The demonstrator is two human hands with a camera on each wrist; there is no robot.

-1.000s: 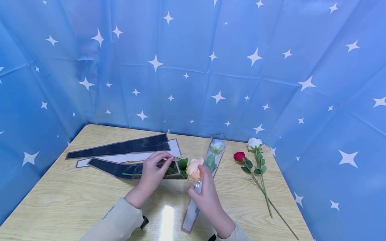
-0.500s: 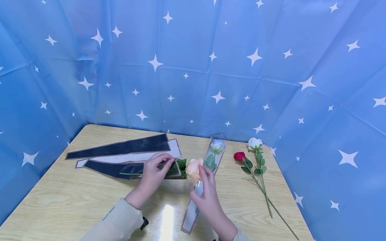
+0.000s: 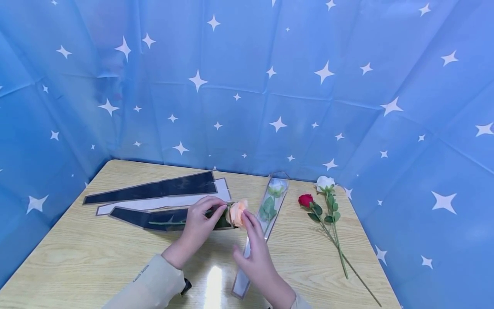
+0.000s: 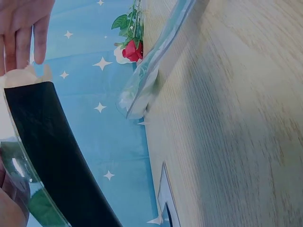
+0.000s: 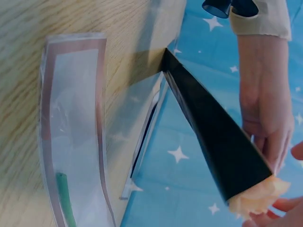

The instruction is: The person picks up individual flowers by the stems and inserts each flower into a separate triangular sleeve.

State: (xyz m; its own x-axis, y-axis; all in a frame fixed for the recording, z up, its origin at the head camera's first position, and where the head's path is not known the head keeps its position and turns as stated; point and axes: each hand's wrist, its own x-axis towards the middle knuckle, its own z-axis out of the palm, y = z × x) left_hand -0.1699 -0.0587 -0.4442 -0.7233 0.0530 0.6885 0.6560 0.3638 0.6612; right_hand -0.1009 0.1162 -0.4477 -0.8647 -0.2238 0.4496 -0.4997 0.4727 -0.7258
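My left hand [image 3: 200, 222] pinches the upper edge of a black flower sleeve [image 3: 135, 217] with a clear front, near its mouth. A peach rose [image 3: 236, 213] has its bloom at that mouth, and its green stem and leaves lie inside. The fingers of my right hand [image 3: 257, 259] are fairly straight and touch the bloom from the right, with the thumb standing away from it. In the right wrist view the black back of the sleeve shows, with the peach petals [image 5: 258, 196] sticking out beyond its rim. Part of the left hand's grip is hidden there.
A white-backed sleeve [image 3: 241, 277] holding a white rose lies under and beyond my right hand. A red rose [image 3: 305, 200] and another white rose [image 3: 325, 183] lie crossed at the right. A black sleeve [image 3: 154, 189] and a white sleeve [image 3: 127, 207] lie at the back left.
The peach bloom has moved left, up against the sleeve's mouth, and my right hand has moved left with it. My left hand has stayed at the sleeve's edge.
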